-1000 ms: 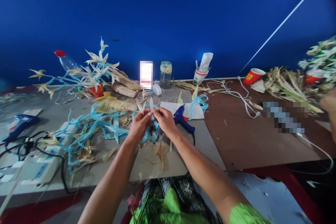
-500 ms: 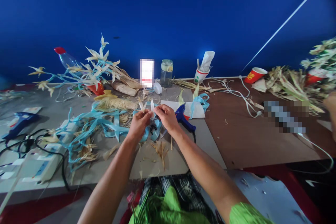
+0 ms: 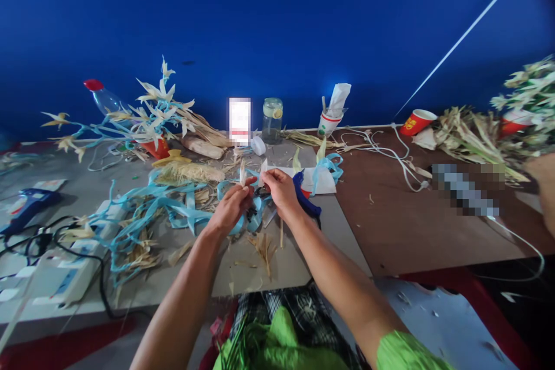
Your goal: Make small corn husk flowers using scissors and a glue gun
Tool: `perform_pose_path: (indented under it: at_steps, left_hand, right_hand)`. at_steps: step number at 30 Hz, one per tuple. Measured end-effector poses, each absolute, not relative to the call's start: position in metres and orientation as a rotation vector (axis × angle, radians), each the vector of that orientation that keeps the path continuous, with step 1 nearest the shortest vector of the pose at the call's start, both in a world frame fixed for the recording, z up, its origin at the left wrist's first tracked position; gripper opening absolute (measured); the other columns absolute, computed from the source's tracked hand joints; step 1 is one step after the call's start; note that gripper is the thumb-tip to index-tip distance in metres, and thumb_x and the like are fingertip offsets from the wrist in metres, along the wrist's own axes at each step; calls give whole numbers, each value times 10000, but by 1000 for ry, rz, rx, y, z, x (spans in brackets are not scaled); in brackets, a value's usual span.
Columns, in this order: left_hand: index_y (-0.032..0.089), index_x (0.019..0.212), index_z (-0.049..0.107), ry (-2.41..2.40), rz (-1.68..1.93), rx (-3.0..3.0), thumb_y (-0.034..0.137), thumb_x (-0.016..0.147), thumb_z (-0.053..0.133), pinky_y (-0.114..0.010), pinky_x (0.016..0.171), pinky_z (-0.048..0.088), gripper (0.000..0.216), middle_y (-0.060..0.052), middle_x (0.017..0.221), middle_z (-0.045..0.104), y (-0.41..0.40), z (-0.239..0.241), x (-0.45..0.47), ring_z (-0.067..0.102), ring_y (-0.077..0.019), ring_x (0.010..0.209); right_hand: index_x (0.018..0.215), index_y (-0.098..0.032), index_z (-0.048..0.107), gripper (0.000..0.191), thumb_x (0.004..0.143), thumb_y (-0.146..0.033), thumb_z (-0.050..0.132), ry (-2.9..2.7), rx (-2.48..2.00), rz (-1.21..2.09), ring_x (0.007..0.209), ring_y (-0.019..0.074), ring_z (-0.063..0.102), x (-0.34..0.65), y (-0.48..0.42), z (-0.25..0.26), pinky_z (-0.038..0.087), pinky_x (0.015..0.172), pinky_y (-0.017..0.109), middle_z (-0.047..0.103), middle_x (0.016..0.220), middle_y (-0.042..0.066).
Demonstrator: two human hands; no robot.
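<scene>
My left hand (image 3: 233, 203) is closed in a pinch on a pale corn husk petal (image 3: 242, 174) that stands up from the fingers. Just to its right, my right hand (image 3: 278, 186) pinches a single whitish husk strip (image 3: 263, 167) between thumb and finger. A small gap separates the two hands. Beneath them lies a roll of light blue ribbon (image 3: 256, 215), partly hidden by the fingers. Close by on the right is a dark blue glue gun (image 3: 307, 199), its front end beside a white sheet (image 3: 326, 181).
Blue-wrapped stems (image 3: 154, 208) spread to the left, near a power strip (image 3: 78, 277) and a second glue gun (image 3: 32, 208). Husk flowers (image 3: 158, 98) stand in a red cup (image 3: 156, 148). A jar (image 3: 273, 121) stands behind; someone's arm (image 3: 541, 185) shows at right.
My hands, earlier meeting at the fingertips, have drawn slightly apart. The husk strip in my right hand has shifted right, and my left hand has turned with its petal now upright.
</scene>
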State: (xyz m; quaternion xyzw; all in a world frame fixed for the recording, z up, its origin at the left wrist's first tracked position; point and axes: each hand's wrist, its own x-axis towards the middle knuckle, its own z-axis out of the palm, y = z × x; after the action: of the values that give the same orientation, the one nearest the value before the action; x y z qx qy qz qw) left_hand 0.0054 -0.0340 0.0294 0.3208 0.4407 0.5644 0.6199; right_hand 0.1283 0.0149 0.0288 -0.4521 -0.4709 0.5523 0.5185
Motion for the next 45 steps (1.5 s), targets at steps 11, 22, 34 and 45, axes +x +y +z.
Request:
perform_pose_path:
  at_steps: [11,22,34,45]
  left_hand:
    - [122,1036,681,963,1321,836,297,705,697,-196,471,268,375,13,677,471,-32,29,4,350,-43,520]
    - [180,1109,536,992,1494,836,279,716,708,-170,407,224,440,27,655,599,-31,32,2,350,-24,409]
    - [166,798,520,881,1528,732,269,707,734,-173,500,376,254,12,662,603,-30,29,-1,483,-52,500]
    - [142,720,574,777,1375,745,226,665,770,-180,510,382,220,13,653,568,-33,27,7,478,-48,525]
  right_hand:
    - [619,-186,545,245,681,-416,601,-1131,-1072,1325,498,91,369,128,15,27,289,503,234,437,498,-57]
    - [618,-183,556,229,679,-391,628,-1070,-1022,1366,472,83,364,128,16,26,268,495,234,440,469,-70]
    - [629,-179,575,194,656,-355,654,-988,-977,1438,474,80,376,127,18,23,267,501,232,471,493,-67]
    - [633,-183,594,137,655,-307,647,-955,-857,1424,474,71,337,126,13,32,251,489,228,423,474,-77]
